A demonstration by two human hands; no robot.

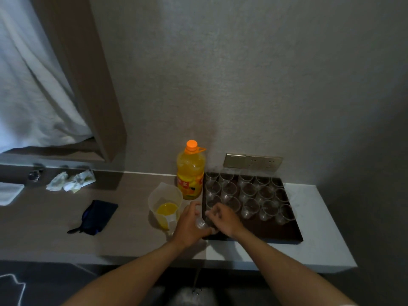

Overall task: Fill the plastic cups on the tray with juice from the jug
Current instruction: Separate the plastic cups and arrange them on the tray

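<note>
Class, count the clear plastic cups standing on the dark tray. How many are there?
15, in three rows of five on the tray: back row, middle row, front row. The left hand holds another cup; the right hand may hide more.

Tray (273,234): dark brown, plain. Cups (249,192): clear, colourless, no juice tint visible. Jug (164,196): translucent white, bright yellow-orange juice (167,209) in the bottom. Bottle (190,173): orange cap, yellow-orange liquid, label in yellow, orange and red. Table (55,228): grey-brown on the left, white slab on the right. Pouch (98,216): dark navy. Crumpled tissues (70,181): white with yellowish stains. Wall (242,74): grey, fine texture. Socket plate (252,162): pale gold. Curtain (28,85): white.
</note>
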